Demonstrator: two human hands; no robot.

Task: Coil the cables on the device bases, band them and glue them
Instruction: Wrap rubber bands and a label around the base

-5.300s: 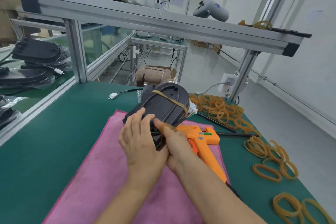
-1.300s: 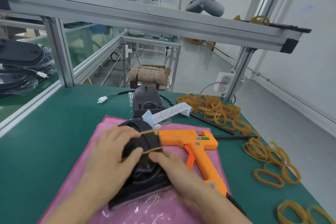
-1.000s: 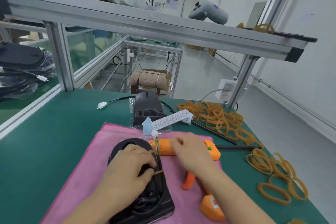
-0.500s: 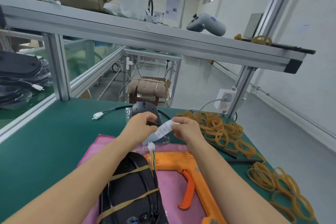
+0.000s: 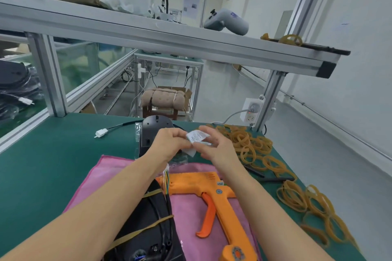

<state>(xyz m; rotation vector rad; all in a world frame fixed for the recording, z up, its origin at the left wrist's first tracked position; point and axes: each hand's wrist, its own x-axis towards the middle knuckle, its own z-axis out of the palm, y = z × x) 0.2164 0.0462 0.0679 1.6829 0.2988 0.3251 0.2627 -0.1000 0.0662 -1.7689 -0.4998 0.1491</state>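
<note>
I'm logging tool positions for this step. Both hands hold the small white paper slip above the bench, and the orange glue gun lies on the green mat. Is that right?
Not quite. The orange glue gun lies on the pink cloth, not straight on the green mat. The head view shows it. The left hand and right hand do hold the white paper slip.

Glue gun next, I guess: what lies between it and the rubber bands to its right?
Head view: two thin black sticks on green mat, between glue gun and rubber bands.

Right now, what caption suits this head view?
Both hands fold a white printed paper slip above the orange glue gun.
</note>
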